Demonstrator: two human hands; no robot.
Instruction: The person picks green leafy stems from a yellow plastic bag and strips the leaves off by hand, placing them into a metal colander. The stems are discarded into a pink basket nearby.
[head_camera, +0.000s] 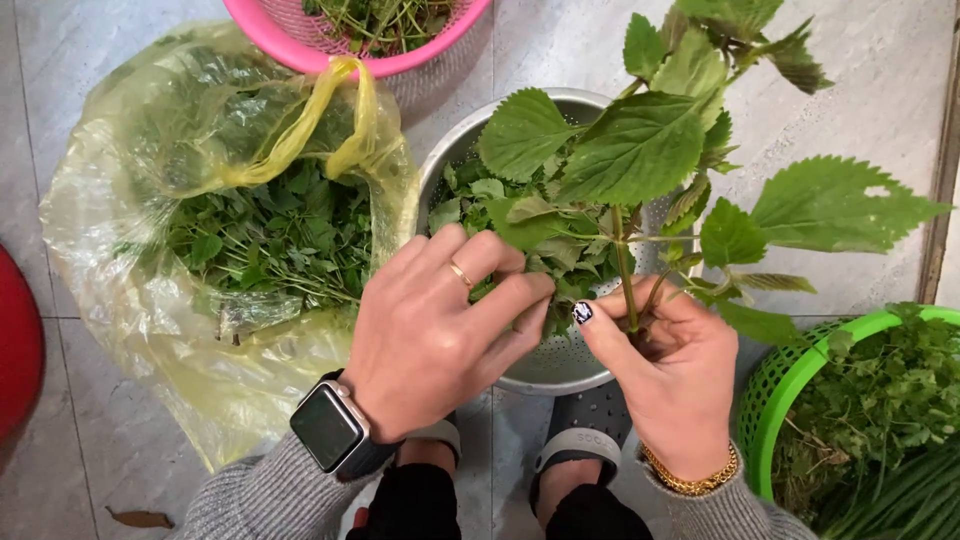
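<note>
Presently the right hand (672, 372) pinches a leafy green sprig (640, 160) upright by its stem over the metal colander (560, 365), while the left hand (440, 325), fingers pressed together, plucks leaves beside it.

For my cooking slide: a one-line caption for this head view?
Right hand holds a leafy stem, left hand picks leaves over a metal colander.

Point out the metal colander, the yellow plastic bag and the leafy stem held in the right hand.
metal colander (548, 370), head view, lower perforated wall.
yellow plastic bag (150, 330), head view, left side of the film.
leafy stem (622, 260), head view, main stalk above the fingers.
</note>
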